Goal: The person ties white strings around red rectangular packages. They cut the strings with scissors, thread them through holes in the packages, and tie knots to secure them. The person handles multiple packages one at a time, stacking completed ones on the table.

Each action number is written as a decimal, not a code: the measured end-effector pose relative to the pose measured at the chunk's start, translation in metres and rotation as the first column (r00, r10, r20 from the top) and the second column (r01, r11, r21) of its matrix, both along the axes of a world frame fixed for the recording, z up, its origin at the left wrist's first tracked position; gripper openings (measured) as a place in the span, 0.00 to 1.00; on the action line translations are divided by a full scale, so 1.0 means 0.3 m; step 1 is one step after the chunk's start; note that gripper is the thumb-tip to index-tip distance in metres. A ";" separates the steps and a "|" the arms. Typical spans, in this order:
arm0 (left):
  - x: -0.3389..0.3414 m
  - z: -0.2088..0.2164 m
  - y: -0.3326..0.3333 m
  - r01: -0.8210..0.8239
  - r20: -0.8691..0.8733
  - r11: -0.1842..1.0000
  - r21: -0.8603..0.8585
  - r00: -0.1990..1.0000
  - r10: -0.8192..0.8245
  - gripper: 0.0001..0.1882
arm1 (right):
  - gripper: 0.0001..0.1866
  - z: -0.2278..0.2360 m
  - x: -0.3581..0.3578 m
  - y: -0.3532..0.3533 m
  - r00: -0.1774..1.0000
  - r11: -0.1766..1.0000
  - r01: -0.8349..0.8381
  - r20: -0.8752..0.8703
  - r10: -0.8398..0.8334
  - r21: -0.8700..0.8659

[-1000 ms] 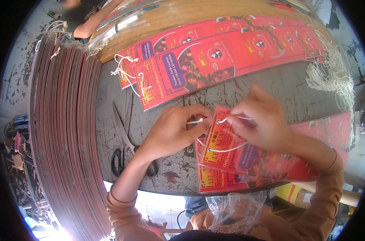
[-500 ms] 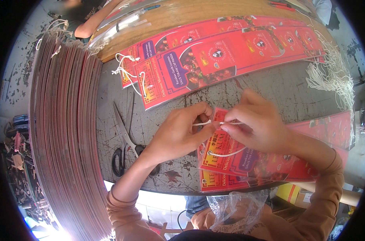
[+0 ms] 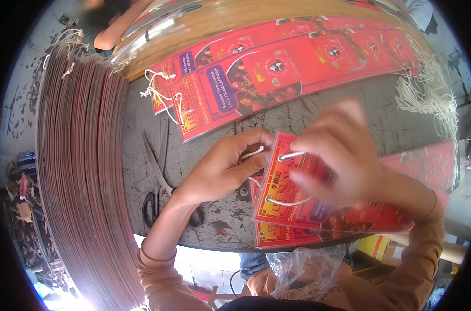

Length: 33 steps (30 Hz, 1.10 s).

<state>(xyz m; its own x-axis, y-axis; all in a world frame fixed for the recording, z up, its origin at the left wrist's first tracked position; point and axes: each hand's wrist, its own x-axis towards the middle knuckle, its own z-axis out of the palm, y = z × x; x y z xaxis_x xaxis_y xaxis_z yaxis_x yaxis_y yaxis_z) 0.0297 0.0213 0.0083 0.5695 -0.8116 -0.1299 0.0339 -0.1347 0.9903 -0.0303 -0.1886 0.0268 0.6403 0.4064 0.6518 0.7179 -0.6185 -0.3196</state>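
My left hand (image 3: 227, 166) is closed, thumb and forefinger pinching the end of a white cord (image 3: 254, 152) beside the card's left edge. A long red laminated card strip (image 3: 282, 181) lies under my hands, with two metal-ringed holes at its yellow-patterned end. White cord passes through both holes and runs along its face. Just above the upper hole, my right hand (image 3: 339, 155) is smeared by motion, and its fingers hide where the cord goes. More red strips (image 3: 272, 236) lie beneath this one. Scissors (image 3: 160, 176) with black handles rest left of my left hand.
At the left rises a tall stack of strips (image 3: 82, 171) with cord loops on top. Corded red strips (image 3: 261, 72) lie across the far side. Loose white cords (image 3: 427, 103) hang at the right. Another person's arm (image 3: 124, 26) shows at the far left.
My right hand has moved off the pinch at the upper hole, lifting rightward and uncovering the hole and cord. My left hand keeps its pinch. The card shifted slightly left.
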 end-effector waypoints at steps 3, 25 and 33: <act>-0.018 0.005 -0.013 -0.141 0.144 0.990 -0.033 0.979 0.144 0.07 | 0.14 -0.014 -0.015 0.008 0.972 0.990 -0.083 0.211 0.106 -0.116; -0.135 0.035 -0.052 -0.354 0.436 0.916 -0.190 0.805 0.402 0.07 | 0.15 -0.038 -0.031 0.035 0.971 0.921 -0.078 -0.180 0.157 0.381; -0.135 0.011 -0.050 -0.329 0.114 0.921 -0.211 0.927 0.357 0.23 | 0.09 -0.029 -0.059 0.059 0.857 0.858 0.064 -0.468 0.214 0.510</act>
